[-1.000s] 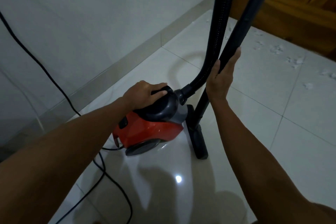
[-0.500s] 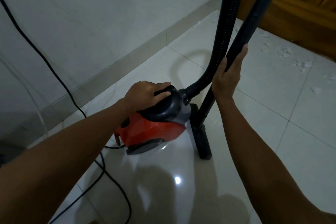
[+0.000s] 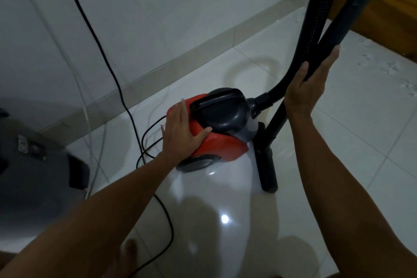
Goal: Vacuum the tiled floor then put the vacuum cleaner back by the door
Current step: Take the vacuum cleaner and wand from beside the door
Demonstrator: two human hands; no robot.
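A red and grey canister vacuum cleaner [image 3: 222,140] stands on the white tiled floor [image 3: 338,165] close to the wall. My left hand [image 3: 181,130] lies flat on its red rear top, fingers straight, behind the dark carry handle [image 3: 218,102]. A ribbed black hose [image 3: 316,25] rises from its front. My right hand [image 3: 308,88] presses against the black wand [image 3: 345,18], fingers extended along it. The wand stands upright, its floor nozzle [image 3: 267,171] resting on the tile to the vacuum's right.
A black power cord [image 3: 108,65] runs down the white wall and loops on the floor left of the vacuum. A dark grey object [image 3: 29,176] sits at the left. White debris [image 3: 392,70] is scattered on tiles near the wooden furniture [image 3: 388,7] at top right.
My left hand has left the carry handle and now lies flat on the red rear of the vacuum. The view has shifted left, showing the grey object. My right hand stays on the wand.
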